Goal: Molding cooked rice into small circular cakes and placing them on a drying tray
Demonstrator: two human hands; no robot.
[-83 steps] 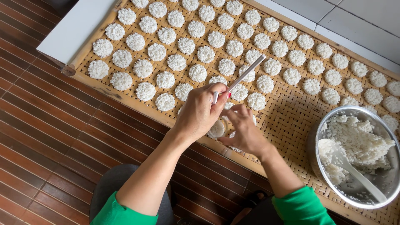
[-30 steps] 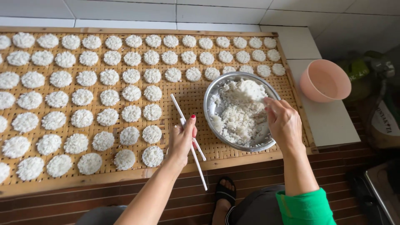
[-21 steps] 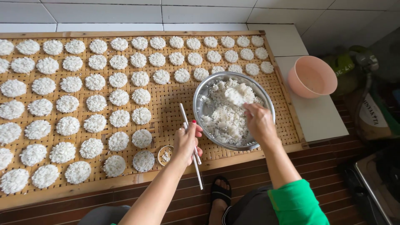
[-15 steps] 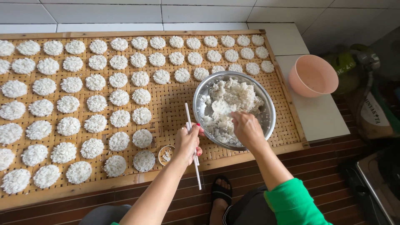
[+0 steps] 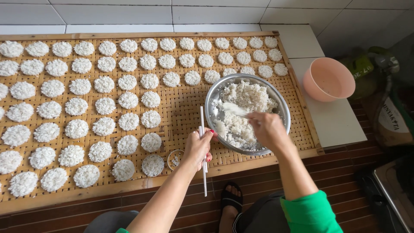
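Over the metal bowl (image 5: 247,113) on the woven tray (image 5: 185,108), the right hand (image 5: 266,128), fingers now pinched on a white spoon (image 5: 235,109), digs into the rice (image 5: 246,110) (no longer bare-fingered), while the left hand (image 5: 198,146) grips chopsticks (image 5: 202,151) beside the small ring mould (image 5: 175,159), ready for filling.

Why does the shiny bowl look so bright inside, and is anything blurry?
Head view: soft daylight glints off the metal bowl wall; the right hand and its spoon look slightly smeared; the left hand with chopsticks casts a faint shadow on the tray; rice cakes stay sharp.
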